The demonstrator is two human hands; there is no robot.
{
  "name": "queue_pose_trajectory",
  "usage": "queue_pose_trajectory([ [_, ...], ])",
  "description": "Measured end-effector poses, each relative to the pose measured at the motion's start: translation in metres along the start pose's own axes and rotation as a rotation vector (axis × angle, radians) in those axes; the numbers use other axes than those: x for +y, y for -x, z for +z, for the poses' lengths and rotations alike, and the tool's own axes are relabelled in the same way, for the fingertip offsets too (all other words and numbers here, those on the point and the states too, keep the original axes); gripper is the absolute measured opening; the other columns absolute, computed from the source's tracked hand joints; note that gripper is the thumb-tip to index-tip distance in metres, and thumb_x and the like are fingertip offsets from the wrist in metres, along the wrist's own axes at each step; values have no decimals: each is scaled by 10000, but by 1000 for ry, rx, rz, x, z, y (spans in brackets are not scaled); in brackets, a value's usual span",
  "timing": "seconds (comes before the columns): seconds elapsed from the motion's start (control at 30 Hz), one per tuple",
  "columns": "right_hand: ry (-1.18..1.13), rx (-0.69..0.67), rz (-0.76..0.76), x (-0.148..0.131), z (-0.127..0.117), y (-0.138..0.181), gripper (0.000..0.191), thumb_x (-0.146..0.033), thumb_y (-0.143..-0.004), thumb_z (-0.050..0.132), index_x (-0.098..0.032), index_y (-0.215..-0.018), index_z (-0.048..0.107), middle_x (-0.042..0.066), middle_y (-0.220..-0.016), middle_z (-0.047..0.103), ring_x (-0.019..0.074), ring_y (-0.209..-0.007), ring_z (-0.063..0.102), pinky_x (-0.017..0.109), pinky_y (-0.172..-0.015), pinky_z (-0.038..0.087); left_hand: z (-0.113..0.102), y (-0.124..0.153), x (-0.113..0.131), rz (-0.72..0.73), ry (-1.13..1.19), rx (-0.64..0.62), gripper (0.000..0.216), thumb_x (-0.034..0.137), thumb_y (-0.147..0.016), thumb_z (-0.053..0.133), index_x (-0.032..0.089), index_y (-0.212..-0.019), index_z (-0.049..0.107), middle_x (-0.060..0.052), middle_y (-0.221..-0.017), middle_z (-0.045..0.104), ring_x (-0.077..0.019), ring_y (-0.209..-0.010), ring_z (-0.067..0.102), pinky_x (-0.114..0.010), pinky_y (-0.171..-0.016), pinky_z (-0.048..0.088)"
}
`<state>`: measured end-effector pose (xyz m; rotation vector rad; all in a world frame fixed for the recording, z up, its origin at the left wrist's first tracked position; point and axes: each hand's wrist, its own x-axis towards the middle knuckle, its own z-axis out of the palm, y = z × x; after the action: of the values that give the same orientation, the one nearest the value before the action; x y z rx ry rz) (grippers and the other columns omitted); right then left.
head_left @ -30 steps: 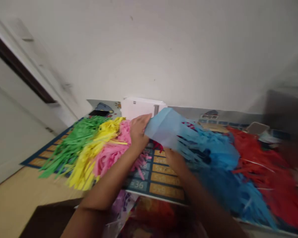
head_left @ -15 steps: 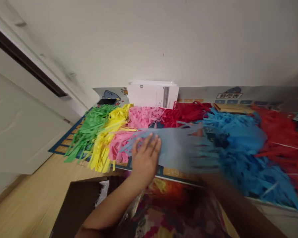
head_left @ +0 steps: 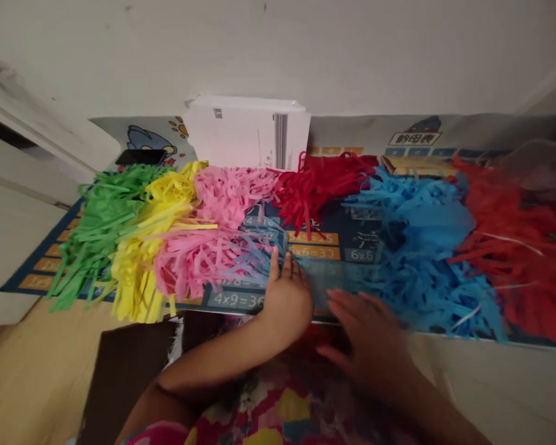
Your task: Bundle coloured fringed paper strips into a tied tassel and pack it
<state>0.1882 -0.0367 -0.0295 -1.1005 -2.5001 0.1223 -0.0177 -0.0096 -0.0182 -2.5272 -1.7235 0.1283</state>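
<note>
Since the mat (head_left: 324, 238) along the wall is crowded with fringed paper, the gap between the pink pile (head_left: 213, 253) and the blue pile (head_left: 421, 247) is the only bare stretch. A pale blue sheet (head_left: 327, 278) lies there at the near edge, its fringe reaching left over the pink strips.

The left hand (head_left: 285, 300) rests flat on the sheet's left part, fingers (head_left: 274, 266) close together and pointing at the wall. The right hand (head_left: 366, 340) lies flat just beside it at the near edge, fingers (head_left: 343, 300) somewhat apart. It is blurred, so I cannot tell how firmly it presses.

Neither hand grips anything. To my eye the step is best done with light, even palm pressure, smoothing outward along the strips and not across them. The thin fringe then lies straight, does not tear, and does not tangle further with the pink strips.
</note>
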Motion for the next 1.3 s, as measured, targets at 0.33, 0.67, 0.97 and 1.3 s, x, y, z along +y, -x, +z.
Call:
queue_pose_trajectory([
  [0.33, -186, -113, 127, 38, 19, -3, 286, -157, -948, 460, -262, -1016, 717, 12, -1017, 763, 184, -956, 684, 370, -872, 382, 9, 13, -47, 413, 528, 168, 242, 190, -979, 473, 205, -1071, 697, -45, -1115, 761, -192, -1126, 664, -454, -1151, 338],
  [0.67, -62, -62, 423, 44, 19, -41, 330, -371, -1016, 465, -218, -854, 708, 25, -791, 754, 200, -714, 672, 371, -725, 334, 16, -14, -40, -128, 610, 183, 193, 287, -956, 557, 202, -853, 697, -25, -766, 757, -195, -711, 686, -397, -842, 405],
  [0.97, -39, -100, 437, 52, 23, -46, 361, -386, -1018, 448, -215, -815, 694, 25, -737, 742, 204, -663, 667, 367, -718, 332, 19, -25, -38, -166, 476, 161, 226, 315, -938, 579, 205, -782, 700, -14, -651, 709, -191, -619, 637, -389, -781, 367],
  [1.3, -1, -96, 446, 54, 28, -45, 331, -399, -993, 474, -220, -829, 698, 32, -748, 744, 221, -674, 670, 374, -711, 362, 21, -27, -36, -142, 394, 161, 207, 319, -929, 594, 203, -780, 679, -10, -599, 661, -191, -595, 598, -393, -777, 375],
])
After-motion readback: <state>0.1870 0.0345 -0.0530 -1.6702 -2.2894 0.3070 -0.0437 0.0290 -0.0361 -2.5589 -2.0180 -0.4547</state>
